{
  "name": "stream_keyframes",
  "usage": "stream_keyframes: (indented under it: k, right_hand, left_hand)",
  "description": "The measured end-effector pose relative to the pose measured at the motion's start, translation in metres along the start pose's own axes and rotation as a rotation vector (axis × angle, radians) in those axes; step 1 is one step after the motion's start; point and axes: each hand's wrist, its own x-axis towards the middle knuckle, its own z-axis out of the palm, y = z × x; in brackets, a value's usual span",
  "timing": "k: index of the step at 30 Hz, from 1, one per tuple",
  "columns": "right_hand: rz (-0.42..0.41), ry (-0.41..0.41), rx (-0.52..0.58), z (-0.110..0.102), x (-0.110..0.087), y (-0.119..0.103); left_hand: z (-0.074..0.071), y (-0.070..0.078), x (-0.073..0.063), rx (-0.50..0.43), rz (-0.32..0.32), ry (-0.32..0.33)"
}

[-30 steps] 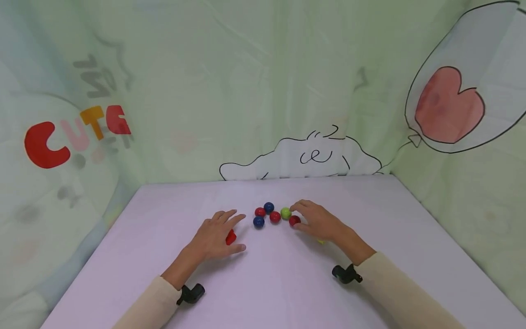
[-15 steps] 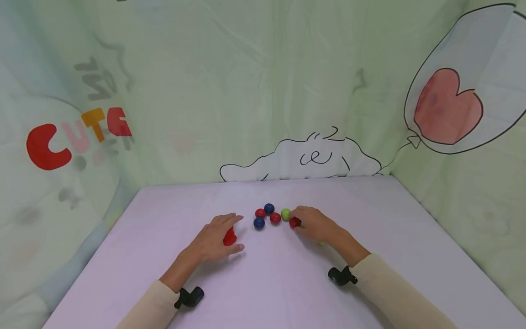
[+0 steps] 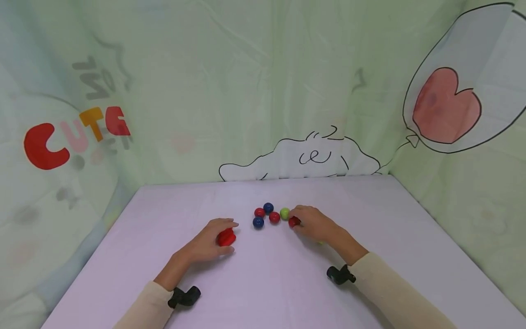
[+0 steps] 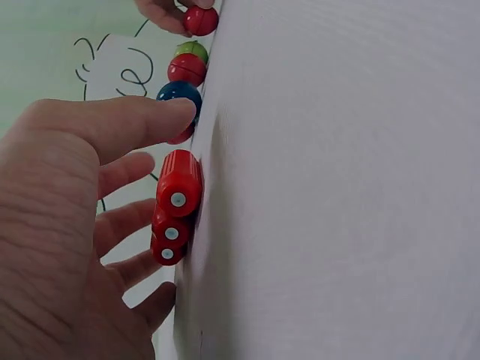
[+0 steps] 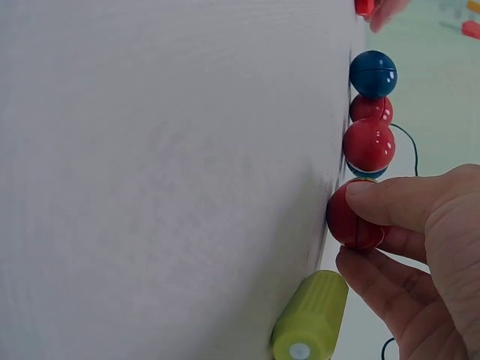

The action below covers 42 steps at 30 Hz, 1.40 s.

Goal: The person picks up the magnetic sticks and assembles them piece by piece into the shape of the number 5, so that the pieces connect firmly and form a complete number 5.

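The left hand (image 3: pixel 205 240) covers part of the red cylinders (image 4: pixel 180 176), which merge into one lump from the head; the left wrist view parts them into three round ends, each with a pale dot, the nearest body ribbed. The left fingers are spread, thumb well apart, around the cylinders and gripping nothing; whether any finger touches them I cannot tell.

The right hand (image 3: pixel 316 224) pinches a dark red ball (image 5: pixel 352 217) between thumb and fingertips, hiding part of it; whether it is clear of the bench (image 3: pixel 263 283) is hard to make out. A yellow-green cylinder (image 5: pixel 311 315), ribbed with a pale end dot, shows only as a sliver beneath that hand from the head and is cut off in the right wrist view.

Between the hands lie glossy balls: two blue balls (image 3: pixel 258 222), two red balls (image 3: pixel 274 217) and a green ball (image 3: pixel 285 213), the last almost hidden in the right wrist view.

Behind, the creased cloth (image 3: pixel 185 91) bears a balloon drawing (image 3: pixel 497 59) cut off at the right edge.
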Motion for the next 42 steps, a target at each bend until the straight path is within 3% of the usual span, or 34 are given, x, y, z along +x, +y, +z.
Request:
stream_keyframes:
  k: [9,15,19,27,42]
  right_hand:
    - [0.004,0.008,0.042,0.000,0.003,0.003]
    - [0.063,-0.002,0.142,0.003,0.006,0.007]
    - [0.071,0.000,0.127,0.002,0.006,0.008]
    - [0.007,0.020,0.103,0.001,0.003,0.007]
    - [0.022,0.163,0.404,-0.007,-0.018,0.001]
  left_hand:
    - [-0.004,-0.004,0.000,0.033,0.059,-0.072]
    - [-0.002,-0.009,-0.003,-0.002,0.074,-0.072]
    - [-0.001,-0.011,-0.002,-0.027,0.087,-0.066]
    - [-0.002,-0.009,-0.003,-0.100,0.072,-0.069]
    - [-0.006,-0.007,-0.002,-0.194,0.055,-0.101]
